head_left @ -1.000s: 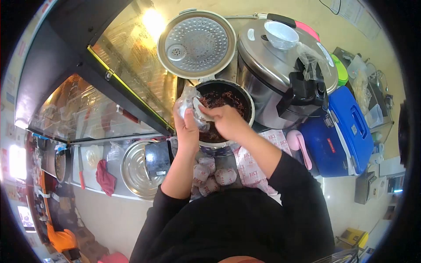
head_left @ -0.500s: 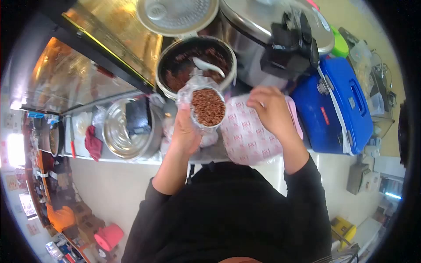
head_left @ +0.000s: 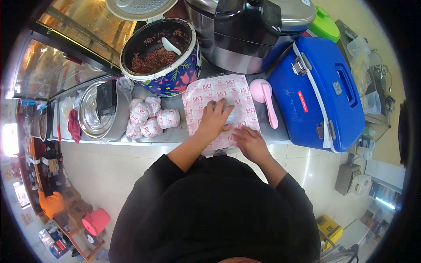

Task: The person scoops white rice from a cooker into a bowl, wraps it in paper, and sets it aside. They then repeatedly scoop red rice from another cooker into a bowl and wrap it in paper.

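Note:
My left hand [head_left: 214, 119] lies cupped over a small pale bowl [head_left: 232, 115] on a stack of printed wrapping paper [head_left: 199, 96]. Most of the bowl is hidden by my fingers, and I cannot see its contents. My right hand [head_left: 251, 143] rests on the paper's near right part, close to the bowl, fingers loosely stretched. A pink rice paddle [head_left: 270, 105] lies beside the paper, near a round pink scoop [head_left: 259, 90]. Several paper-wrapped rice balls [head_left: 151, 128] are piled to the left.
Behind the paper stands an open rice cooker [head_left: 162, 81] with brown-red rice [head_left: 151, 60] and a white spoon [head_left: 170, 46] inside. A large steel cooker [head_left: 239, 57] is at the back. A blue cooler box [head_left: 289, 101] stands right, a steel pot [head_left: 120, 111] left.
The rice-filled bowl in my left hand has moved down onto the paper, its rice now out of sight. My right hand has come down and left beside it. The camera view has shifted.

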The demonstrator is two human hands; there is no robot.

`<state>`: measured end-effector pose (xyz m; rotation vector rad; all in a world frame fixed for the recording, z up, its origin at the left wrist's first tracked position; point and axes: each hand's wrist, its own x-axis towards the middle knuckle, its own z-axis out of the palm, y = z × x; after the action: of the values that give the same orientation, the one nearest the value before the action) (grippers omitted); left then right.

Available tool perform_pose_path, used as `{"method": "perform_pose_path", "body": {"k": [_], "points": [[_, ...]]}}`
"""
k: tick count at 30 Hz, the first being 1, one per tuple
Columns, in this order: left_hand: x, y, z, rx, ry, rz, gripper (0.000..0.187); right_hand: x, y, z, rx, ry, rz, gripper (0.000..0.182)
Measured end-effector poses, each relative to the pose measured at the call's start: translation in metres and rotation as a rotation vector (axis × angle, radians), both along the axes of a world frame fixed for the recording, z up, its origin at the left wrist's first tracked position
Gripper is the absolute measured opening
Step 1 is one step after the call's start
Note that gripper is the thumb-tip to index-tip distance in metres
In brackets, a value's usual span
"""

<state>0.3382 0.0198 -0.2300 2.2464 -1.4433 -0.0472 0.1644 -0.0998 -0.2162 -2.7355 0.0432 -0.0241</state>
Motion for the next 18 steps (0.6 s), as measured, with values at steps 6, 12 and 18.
{"method": "perform_pose_path", "body": {"k": [6, 12, 18], "points": [[-0.014, 0.006, 0.007, -0.033, 0.023, 0.053, 0.071, 0.002, -0.008, -0.003, -0.102, -0.169, 0.196, 0.025], [-0.024, 0.012, 0.012, -0.156, 0.057, 0.123, 0.072, 0.009, -0.013, -0.005, -0.111, -0.182, 0.281, 0.017], [0.004, 0.031, 0.012, -0.451, 0.446, 0.334, 0.066, 0.019, -0.014, 0.015, 0.039, 0.104, 0.218, 0.012]]}}
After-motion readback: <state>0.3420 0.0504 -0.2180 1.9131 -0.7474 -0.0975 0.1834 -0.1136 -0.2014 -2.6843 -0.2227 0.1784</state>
